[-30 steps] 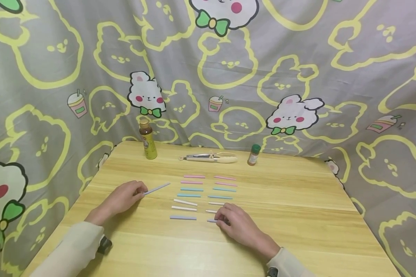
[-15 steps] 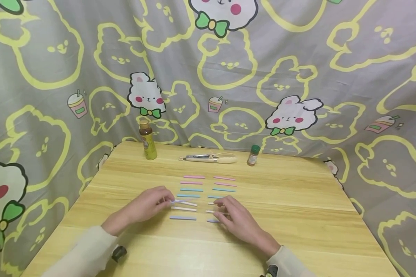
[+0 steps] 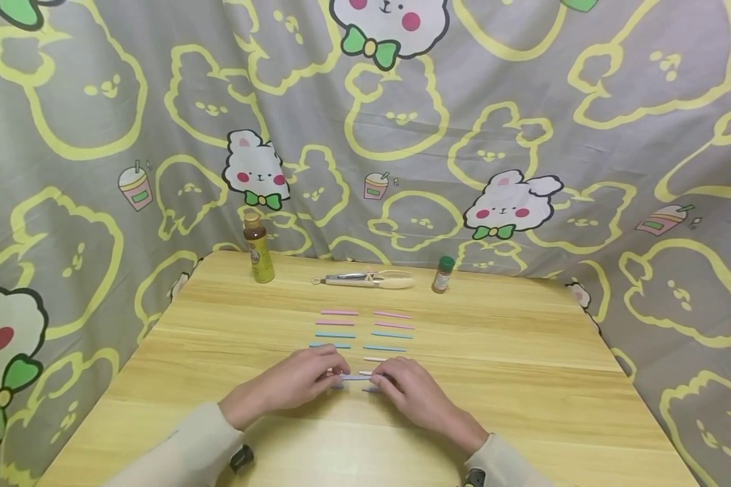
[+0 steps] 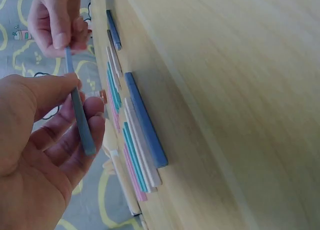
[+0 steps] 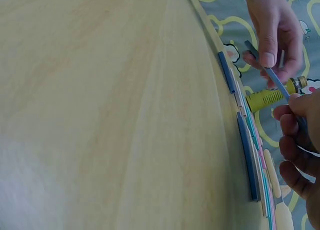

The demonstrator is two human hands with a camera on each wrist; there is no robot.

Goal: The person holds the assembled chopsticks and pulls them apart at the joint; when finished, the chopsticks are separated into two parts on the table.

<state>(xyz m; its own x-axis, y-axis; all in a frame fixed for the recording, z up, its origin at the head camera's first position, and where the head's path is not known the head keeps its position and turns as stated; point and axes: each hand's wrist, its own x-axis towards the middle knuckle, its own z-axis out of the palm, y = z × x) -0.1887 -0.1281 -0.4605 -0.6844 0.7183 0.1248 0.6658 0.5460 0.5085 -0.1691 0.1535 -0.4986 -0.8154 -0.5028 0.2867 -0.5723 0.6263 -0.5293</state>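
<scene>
Both my hands hold one thin blue-violet stick (image 3: 357,377) level between them, raised over the table. My left hand (image 3: 295,379) pinches one end between thumb and fingers; my right hand (image 3: 423,399) pinches the other. In the left wrist view the stick (image 4: 80,115) crosses the left fingers, and its far end meets the right thumb. Below lies another blue-violet stick (image 4: 145,120), beside white sticks (image 4: 141,145). Teal-blue sticks (image 3: 335,335) and pink sticks (image 3: 340,312) lie farther back, in two columns. The left hand hides the left column's white sticks in the head view.
Along the back of the wooden table (image 3: 524,352) stand a yellow bottle (image 3: 260,253) and a small green-capped jar (image 3: 442,274). Tongs (image 3: 365,279) lie between them. A patterned curtain (image 3: 317,101) hangs directly behind the table.
My left hand has moved right with the blue-violet stick, from the left of the rows to over the front sticks. The right hand, near the front right sticks before, now holds the stick's other end.
</scene>
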